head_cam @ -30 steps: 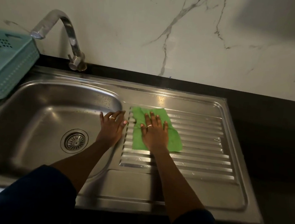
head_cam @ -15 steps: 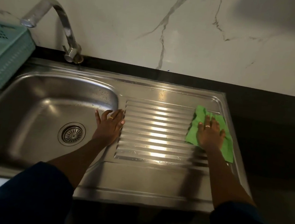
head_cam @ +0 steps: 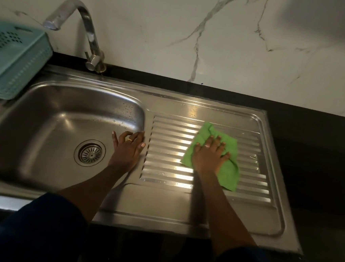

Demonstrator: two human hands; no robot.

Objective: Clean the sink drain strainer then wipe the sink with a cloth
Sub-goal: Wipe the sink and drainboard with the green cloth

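Note:
The steel sink (head_cam: 51,113) has a round drain strainer (head_cam: 89,153) seated in the bottom of its bowl. To the right lies the ribbed drainboard (head_cam: 170,151). A green cloth (head_cam: 227,170) is spread on the ribs, right of their middle. My right hand (head_cam: 209,155) presses flat on the cloth with its fingers spread. My left hand (head_cam: 128,148) rests flat on the bowl's right rim, fingers pointing away from me, and holds nothing.
A curved chrome tap (head_cam: 86,33) stands behind the bowl. A teal perforated basket (head_cam: 12,60) sits at the sink's far left. A black counter (head_cam: 313,162) borders the drainboard on the right, and a marble wall (head_cam: 215,41) rises behind.
My right hand slid the cloth from the drainboard's left side to its far right edge, then back leftward towards the middle. My left hand stayed on the bowl's rim.

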